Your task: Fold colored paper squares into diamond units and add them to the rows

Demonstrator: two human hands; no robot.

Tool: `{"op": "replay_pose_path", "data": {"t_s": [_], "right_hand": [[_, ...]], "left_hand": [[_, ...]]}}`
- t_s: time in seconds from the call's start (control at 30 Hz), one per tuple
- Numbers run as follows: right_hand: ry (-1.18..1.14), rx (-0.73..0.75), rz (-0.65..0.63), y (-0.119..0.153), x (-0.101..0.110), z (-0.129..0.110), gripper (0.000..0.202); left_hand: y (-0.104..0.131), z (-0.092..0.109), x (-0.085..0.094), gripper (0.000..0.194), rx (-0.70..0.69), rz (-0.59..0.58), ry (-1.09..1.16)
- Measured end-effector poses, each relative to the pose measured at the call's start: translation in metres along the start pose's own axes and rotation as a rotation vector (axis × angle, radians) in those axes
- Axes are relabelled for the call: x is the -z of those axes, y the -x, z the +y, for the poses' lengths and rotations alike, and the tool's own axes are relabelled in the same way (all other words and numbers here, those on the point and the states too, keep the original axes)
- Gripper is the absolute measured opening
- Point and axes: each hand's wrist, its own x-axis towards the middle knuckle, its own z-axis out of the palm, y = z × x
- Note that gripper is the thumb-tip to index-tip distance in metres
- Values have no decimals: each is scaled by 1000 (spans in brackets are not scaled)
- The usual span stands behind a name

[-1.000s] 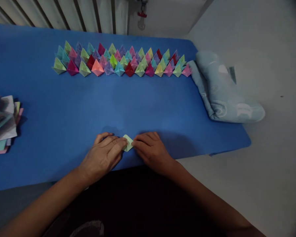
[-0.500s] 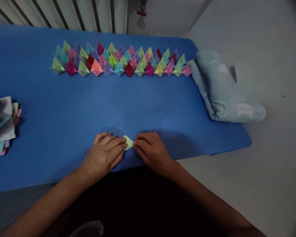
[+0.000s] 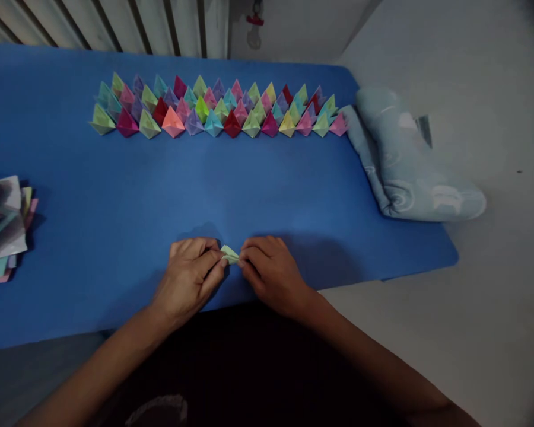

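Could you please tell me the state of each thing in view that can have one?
Green paper: folded, held at both ends.
Left hand: fingers closed on the paper.
Right hand: fingertips closed on the paper's other end.
Colorful paper shapes: folded, points up, in close rows.
Paper pile: loosely stacked, edges uneven.
Patterned cloth: folded over.
Red valve knob: open or closed, cannot tell.

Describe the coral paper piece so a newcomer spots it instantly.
On the blue surface, find the block of pointed folded papers by the radiator. Take its front row, fourth from the left. The coral piece is the only one that colour, between a pale green piece and a purple one.
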Motion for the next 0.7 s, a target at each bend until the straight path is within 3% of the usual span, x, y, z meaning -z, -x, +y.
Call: {"op": "replay_pose_path", "data": {"t_s": [0.7], "right_hand": [[106,-23,11,-6,-5,-2,21]], "left_hand": [[-5,2,-9,25,90,21,-72]]}}
